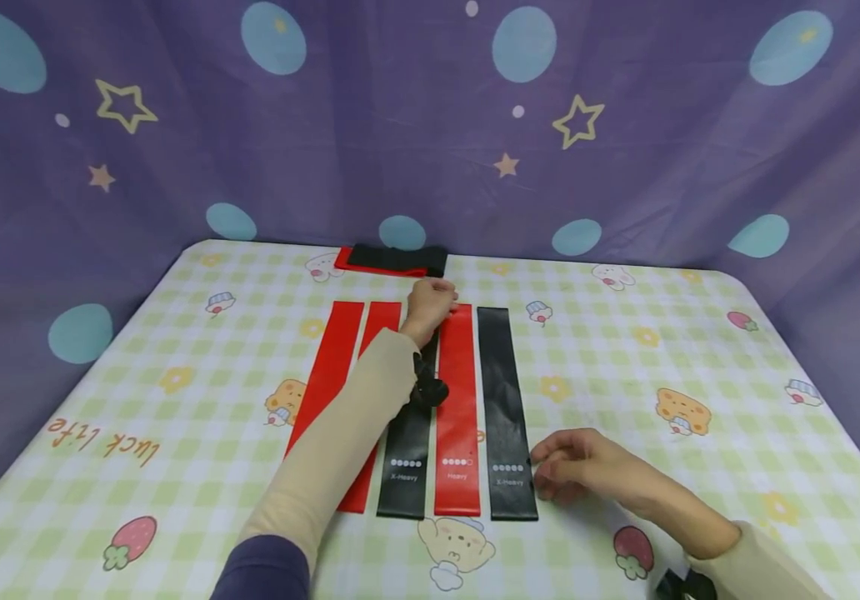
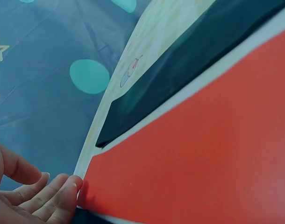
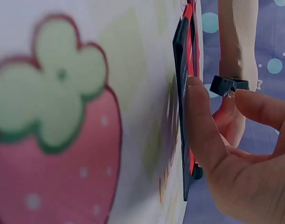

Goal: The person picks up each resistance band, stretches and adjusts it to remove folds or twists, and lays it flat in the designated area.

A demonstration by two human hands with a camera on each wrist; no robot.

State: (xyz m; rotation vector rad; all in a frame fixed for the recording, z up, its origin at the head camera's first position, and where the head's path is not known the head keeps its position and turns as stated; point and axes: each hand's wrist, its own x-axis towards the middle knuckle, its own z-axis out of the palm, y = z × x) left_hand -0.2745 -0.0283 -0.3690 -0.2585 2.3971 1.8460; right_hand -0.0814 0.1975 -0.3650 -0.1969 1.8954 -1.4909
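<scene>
Flat resistance bands lie side by side, lengthwise on the table. From the left come a red band (image 1: 334, 354), another red band (image 1: 381, 319), a black X-Heavy band (image 1: 404, 454), a red Heavy band (image 1: 457, 417) and a black X-Heavy band (image 1: 507, 400). My left hand (image 1: 430, 307) is at the far ends of the middle ones. In the left wrist view its fingertips (image 2: 73, 183) touch the end of the red Heavy band, without gripping it. Beside the near end of the rightmost black band, my right hand (image 1: 587, 467) rests with loosely bent fingers, one fingertip at the band's edge.
A folded black and red pile of bands (image 1: 400, 260) lies at the table's far edge, beyond my left hand. The checked tablecloth (image 1: 625, 367) with printed cartoons covers the table. A purple curtain (image 1: 430, 125) hangs behind it. My left forearm crosses over the left bands.
</scene>
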